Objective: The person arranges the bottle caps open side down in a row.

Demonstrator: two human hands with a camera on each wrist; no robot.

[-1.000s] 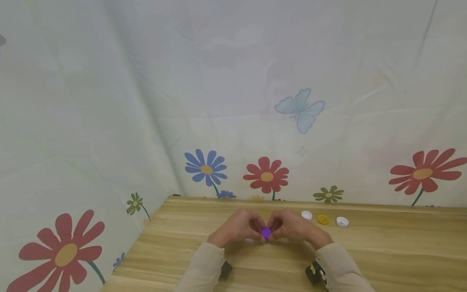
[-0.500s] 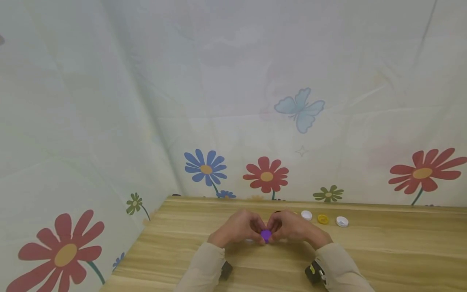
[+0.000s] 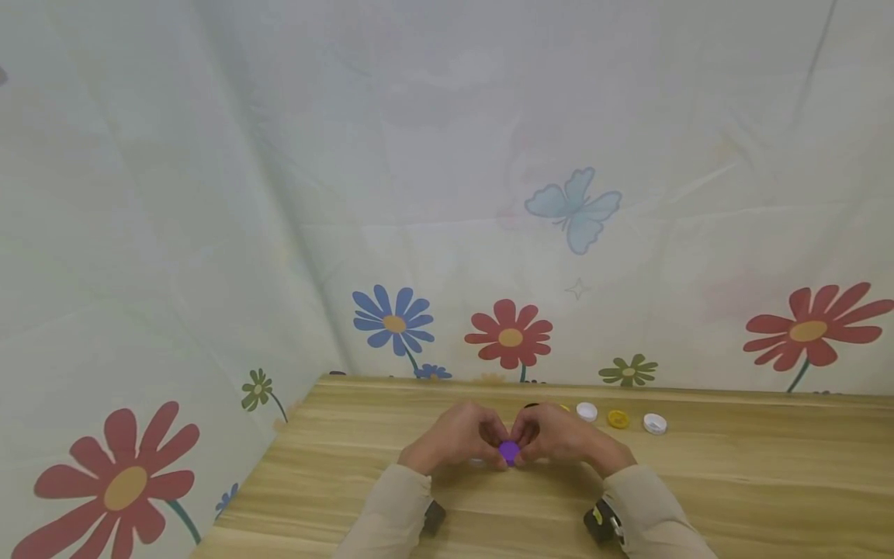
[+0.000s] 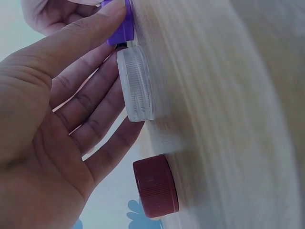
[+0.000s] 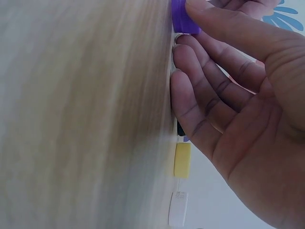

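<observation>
You've got it pinched, fingers of your left hand and right hand on the purple cap, low at the surface; a translucent cap sits by your left fingers, a dark red cap near it.

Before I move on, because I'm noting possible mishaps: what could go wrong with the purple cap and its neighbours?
The purple cap might slip or twist away, since it is small and pinched between the left hand and right hand. The left hand is also right beside the translucent cap, so a sideways shift could knock that one.
</observation>
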